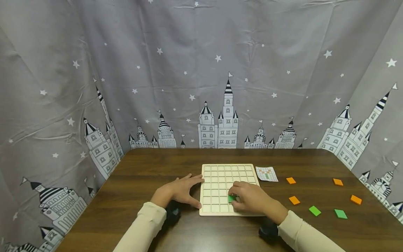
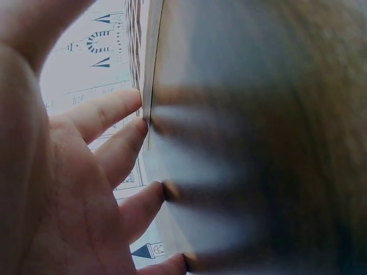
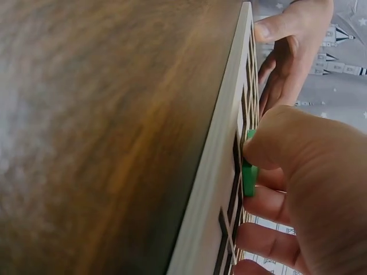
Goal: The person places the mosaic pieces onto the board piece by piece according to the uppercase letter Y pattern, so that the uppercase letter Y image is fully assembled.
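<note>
A pale wooden grid board [image 1: 211, 180] with square recesses lies on the brown table. Over its lower middle, my right hand [image 1: 250, 197] pinches a green square tile [image 1: 231, 198] between thumb and fingers. In the right wrist view the green tile [image 3: 249, 172] is at the board's surface, tilted against the grid; whether it sits in a recess I cannot tell. My left hand [image 1: 182, 190] is spread at the board's left side, thumb and fingertips touching its edge. The left wrist view shows those fingers reaching the board's edge and the tabletop.
Right of the board lies a small printed card [image 1: 267, 174] with a coloured grid pattern. Further right, several orange tiles [image 1: 294, 200] and two green tiles, one a brighter green [image 1: 315, 210] and one bluish green [image 1: 340, 214], are scattered. A grey castle-print curtain [image 1: 189, 70] hangs behind the table.
</note>
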A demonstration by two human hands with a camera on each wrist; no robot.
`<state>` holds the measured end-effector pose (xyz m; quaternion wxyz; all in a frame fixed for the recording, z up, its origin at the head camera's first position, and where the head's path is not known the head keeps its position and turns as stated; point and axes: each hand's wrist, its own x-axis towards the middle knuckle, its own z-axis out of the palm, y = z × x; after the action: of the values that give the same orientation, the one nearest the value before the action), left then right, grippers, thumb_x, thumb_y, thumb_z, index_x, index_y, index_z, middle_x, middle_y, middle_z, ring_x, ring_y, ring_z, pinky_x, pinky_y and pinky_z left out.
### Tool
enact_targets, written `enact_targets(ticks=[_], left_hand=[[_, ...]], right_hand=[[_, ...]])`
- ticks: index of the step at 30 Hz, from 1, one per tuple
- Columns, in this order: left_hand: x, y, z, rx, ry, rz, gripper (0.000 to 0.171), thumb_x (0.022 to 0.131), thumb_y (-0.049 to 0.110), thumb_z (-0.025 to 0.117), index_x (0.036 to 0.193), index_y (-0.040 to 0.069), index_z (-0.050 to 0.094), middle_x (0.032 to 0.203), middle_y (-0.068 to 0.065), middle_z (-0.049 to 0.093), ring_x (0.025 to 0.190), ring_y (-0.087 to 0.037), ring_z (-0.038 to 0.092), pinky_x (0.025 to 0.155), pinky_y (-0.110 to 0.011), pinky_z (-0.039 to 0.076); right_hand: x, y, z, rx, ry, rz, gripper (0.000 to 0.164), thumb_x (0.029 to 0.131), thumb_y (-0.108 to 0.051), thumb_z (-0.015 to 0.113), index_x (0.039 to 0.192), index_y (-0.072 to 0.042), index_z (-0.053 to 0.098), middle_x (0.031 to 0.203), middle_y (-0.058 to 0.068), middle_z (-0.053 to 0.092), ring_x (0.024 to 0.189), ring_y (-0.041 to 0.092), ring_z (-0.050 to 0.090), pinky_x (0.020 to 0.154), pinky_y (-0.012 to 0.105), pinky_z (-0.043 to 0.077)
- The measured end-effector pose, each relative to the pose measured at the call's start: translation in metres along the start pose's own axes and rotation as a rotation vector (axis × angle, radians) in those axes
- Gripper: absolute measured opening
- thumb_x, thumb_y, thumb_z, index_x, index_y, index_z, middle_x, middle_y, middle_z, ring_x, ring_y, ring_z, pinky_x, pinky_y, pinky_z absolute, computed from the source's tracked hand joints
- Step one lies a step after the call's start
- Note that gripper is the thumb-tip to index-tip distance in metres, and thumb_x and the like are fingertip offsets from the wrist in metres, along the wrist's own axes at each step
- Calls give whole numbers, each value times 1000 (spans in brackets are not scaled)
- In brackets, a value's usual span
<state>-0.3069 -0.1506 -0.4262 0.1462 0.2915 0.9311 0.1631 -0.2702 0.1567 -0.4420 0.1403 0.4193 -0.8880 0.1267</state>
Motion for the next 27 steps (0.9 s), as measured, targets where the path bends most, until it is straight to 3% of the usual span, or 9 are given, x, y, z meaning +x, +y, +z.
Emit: enact_targets(ticks=[20, 27], left_hand=[[-1, -3, 2, -3, 0, 0, 96, 77, 56, 82, 155, 18, 42, 164, -3, 29, 150, -43, 17, 107, -77, 16], [2, -3, 1, 5, 5, 15, 97, 77, 57, 82, 155, 17, 42, 164, -3, 30, 149, -43, 18, 106, -78, 18]], right_hand=[[-1, 2, -2, 141, -114, 66, 17, 90, -23, 75, 105, -17, 75, 93, -9, 59, 78, 3, 50, 68, 23, 47], [-6, 7, -10, 108, -94, 132, 23, 93, -27, 72, 112, -14, 74, 98, -7, 61, 79, 4, 55, 67, 27, 50]])
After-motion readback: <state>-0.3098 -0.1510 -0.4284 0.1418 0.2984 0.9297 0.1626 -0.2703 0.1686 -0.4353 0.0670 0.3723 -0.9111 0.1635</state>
